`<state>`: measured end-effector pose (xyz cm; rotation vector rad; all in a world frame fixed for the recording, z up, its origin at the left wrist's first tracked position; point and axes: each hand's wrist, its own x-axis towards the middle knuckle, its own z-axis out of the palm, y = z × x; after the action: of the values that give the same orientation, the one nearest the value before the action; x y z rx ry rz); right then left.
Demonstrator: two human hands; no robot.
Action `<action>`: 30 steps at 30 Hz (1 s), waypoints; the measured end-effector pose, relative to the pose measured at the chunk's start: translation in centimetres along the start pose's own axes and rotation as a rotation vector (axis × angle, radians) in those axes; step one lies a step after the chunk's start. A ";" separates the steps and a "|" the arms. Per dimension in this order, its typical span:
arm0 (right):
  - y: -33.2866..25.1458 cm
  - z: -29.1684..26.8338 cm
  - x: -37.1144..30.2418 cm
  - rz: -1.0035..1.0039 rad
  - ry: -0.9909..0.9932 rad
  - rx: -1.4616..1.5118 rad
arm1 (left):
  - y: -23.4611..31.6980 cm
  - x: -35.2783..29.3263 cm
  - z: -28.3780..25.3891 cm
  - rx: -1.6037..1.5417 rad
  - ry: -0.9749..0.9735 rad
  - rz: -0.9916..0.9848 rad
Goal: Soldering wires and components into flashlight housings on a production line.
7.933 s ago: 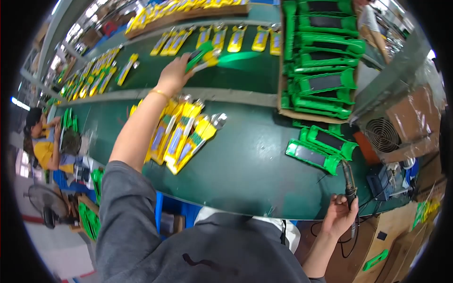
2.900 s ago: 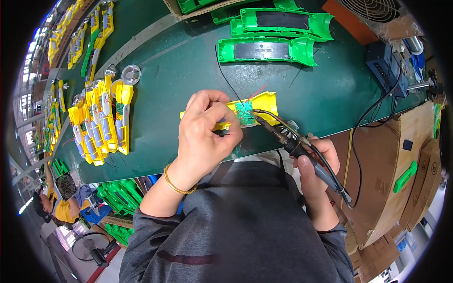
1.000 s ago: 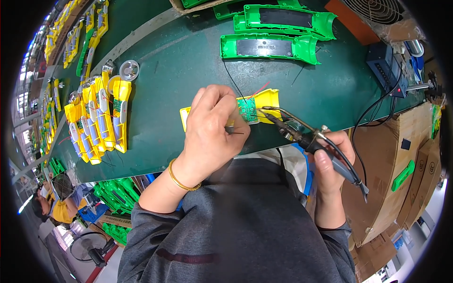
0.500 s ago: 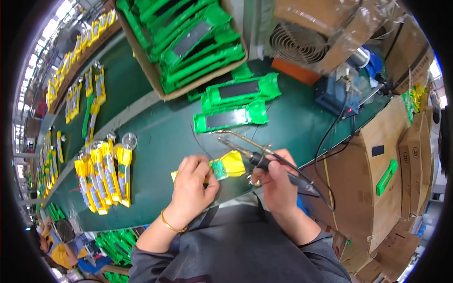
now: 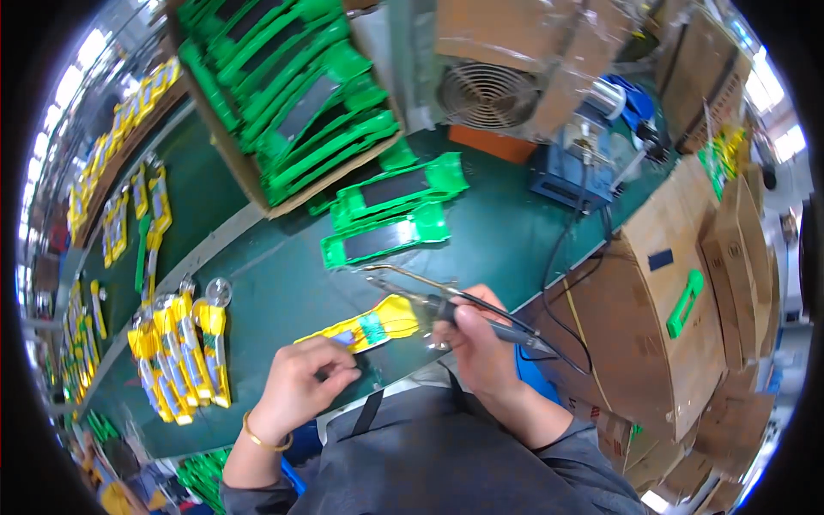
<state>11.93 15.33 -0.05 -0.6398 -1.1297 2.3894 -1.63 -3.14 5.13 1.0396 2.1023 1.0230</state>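
My right hand (image 5: pixel 482 348) grips a soldering iron (image 5: pixel 472 314) with a thin bent metal tube (image 5: pixel 410 275) running along it. The tip points left, above a yellow strip-shaped part (image 5: pixel 396 316) lying on the table. That part carries a small green circuit board (image 5: pixel 372 328) and a thin dark wire. My left hand (image 5: pixel 311 378) is just below the part's left end, fingers curled and thumb against forefinger; anything between the fingertips is too small to make out. Beyond the iron lie two green plastic housings (image 5: pixel 432 225) with dark panels.
A carton (image 5: pixel 273 210) full of green housings stands at the far left-centre. Several yellow parts (image 5: pixel 176 356) with clear round ends lie left. At right are a blue soldering station (image 5: pixel 562 176), its cable (image 5: pixel 549 279), a fan grille (image 5: pixel 489 94) and a large cardboard box (image 5: pixel 605 318).
My left hand has drawn off the yellow part, down and left, uncovering more of it. The right hand still holds the soldering iron. The whole view has shifted.
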 end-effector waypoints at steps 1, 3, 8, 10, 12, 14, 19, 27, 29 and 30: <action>0.0 -0.3 0.1 0.033 -0.022 0.001 | -0.8 0.4 0.3 -0.002 0.021 -0.034; -0.2 -0.9 0.1 -0.034 0.023 0.016 | -2.3 0.9 1.0 0.194 0.101 0.234; -1.3 -1.0 -0.6 -0.093 0.034 -0.028 | -2.6 1.0 2.7 0.180 0.268 0.229; -0.9 -1.0 -0.6 -0.107 0.035 -0.071 | -2.3 1.2 3.1 0.212 0.302 0.085; -0.5 -1.2 -0.8 -0.112 0.041 -0.090 | -3.0 0.9 3.6 0.210 0.338 0.108; -0.4 -1.1 -1.1 -0.132 0.061 -0.112 | -3.0 0.9 3.9 0.208 0.374 0.141; -0.1 -2.6 -2.2 -0.129 0.022 -0.292 | -2.7 0.9 4.7 0.241 0.393 0.040; -1.2 -3.8 -1.7 -0.044 -0.110 -0.500 | -1.9 1.7 4.2 0.253 0.330 -0.082; -1.5 -3.6 -1.4 -0.032 -0.095 -0.501 | -1.8 1.8 4.3 0.257 0.323 -0.101; -1.6 -3.6 -1.2 -0.040 -0.116 -0.518 | -1.7 1.8 4.4 0.268 0.323 -0.110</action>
<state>15.25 17.81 -0.53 -0.6321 -1.8182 2.1247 0.00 -0.63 1.09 0.9152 2.5863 0.9214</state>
